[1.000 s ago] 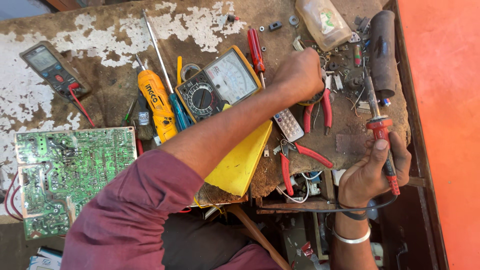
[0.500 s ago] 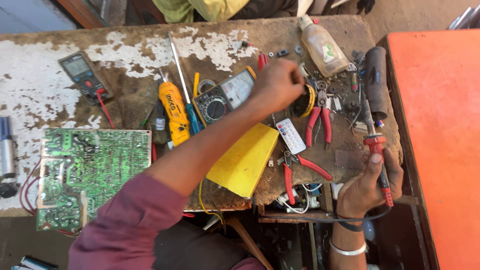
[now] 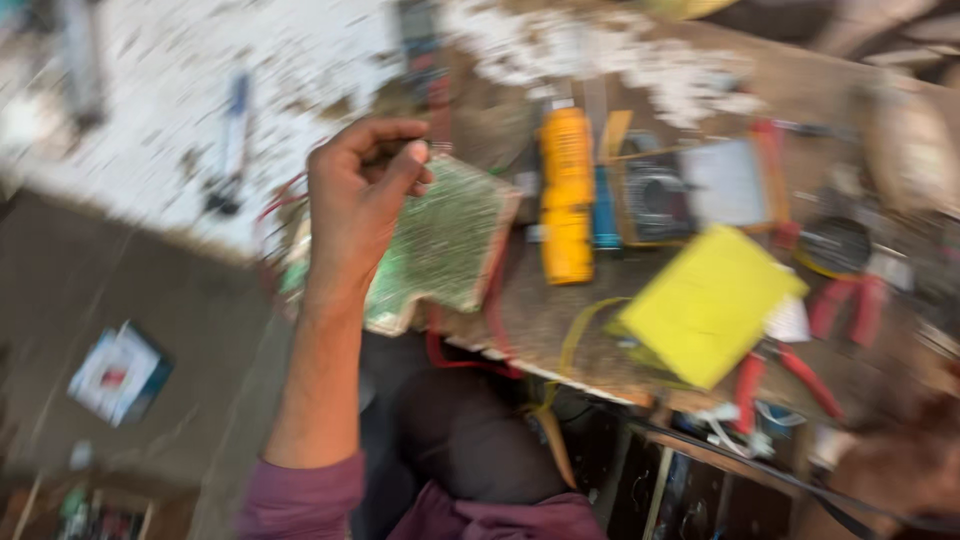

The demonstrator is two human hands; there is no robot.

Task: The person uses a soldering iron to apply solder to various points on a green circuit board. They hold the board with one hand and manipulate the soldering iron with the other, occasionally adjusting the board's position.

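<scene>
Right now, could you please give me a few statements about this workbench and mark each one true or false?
1. The left hand is raised in front of the green circuit board. True.
2. The yellow pad lies left of the circuit board. False: it lies to the right.
3. Red-handled pliers lie near the bench's front edge. True.
4. The yellow tool is in the left hand's grip. False: it lies on the bench.
</scene>
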